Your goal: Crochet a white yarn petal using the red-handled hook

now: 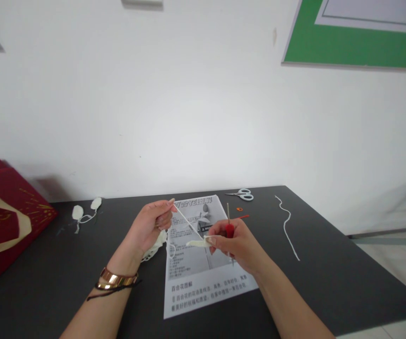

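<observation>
My left hand (pixel 155 223) is closed in a pinch on a strand of white yarn (pixel 187 220). The strand runs taut down to a small cream crocheted piece (pixel 198 243), which my right hand (pixel 236 242) pinches between thumb and finger. Tucked upright in that same hand is a crochet hook (pixel 230 230) with a red grip, its metal shaft sticking up past the fingers. Below my left hand rests a ball of white yarn (pixel 156 246), partly hidden by the wrist. Both hands are above a printed pattern sheet (pixel 210 296) with a flower picture.
Scissors (pixel 244 194), an orange stitch marker (pixel 239 209) and a thin red stick (pixel 244 216) lie beyond my right hand. A loose white cord (pixel 286 226) is at the right. Two crocheted white petals (pixel 77 212) lie left, near a red gift bag (pixel 12 212) on the black table (pixel 323 282).
</observation>
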Motion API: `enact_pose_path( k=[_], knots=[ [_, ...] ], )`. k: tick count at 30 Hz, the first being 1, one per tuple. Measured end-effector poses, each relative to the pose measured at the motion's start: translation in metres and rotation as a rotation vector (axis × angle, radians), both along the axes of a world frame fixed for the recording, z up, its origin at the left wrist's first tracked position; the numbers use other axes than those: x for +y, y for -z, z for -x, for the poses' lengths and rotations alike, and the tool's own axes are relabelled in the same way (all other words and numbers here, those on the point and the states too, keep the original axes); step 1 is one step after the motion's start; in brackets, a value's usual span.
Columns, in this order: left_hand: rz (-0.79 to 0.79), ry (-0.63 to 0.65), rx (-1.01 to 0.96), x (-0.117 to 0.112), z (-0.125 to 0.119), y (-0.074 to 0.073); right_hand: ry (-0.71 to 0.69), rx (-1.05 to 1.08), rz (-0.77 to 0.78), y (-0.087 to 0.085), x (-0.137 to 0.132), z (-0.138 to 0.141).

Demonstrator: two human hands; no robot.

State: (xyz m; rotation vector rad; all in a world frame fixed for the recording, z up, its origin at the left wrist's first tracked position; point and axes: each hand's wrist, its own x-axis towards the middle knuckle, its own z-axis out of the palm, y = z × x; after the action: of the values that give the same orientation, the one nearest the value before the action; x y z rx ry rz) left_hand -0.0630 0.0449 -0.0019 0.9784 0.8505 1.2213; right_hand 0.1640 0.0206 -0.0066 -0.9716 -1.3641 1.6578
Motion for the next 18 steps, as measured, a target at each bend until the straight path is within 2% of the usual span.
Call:
enact_pose_path(
  k=[12, 14, 18],
  knots=[
    [-0.018, -0.207, -0.019, 0.0055, 0.0037, 0.0019, -0.010, -0.018, -0.031, 0.0000, -0.0007, -0.0001],
    [-0.003, -0.187, 0.021, 0.0046, 0.0039, 0.0020, -0.008, -0.018, -0.033, -0.0002, -0.0007, -0.0001],
    [0.075, -0.068, 0.136, -0.0008, 0.0103, -0.0045, 0.012, -0.030, -0.031, -0.0025, -0.0010, 0.0005]
  ],
)
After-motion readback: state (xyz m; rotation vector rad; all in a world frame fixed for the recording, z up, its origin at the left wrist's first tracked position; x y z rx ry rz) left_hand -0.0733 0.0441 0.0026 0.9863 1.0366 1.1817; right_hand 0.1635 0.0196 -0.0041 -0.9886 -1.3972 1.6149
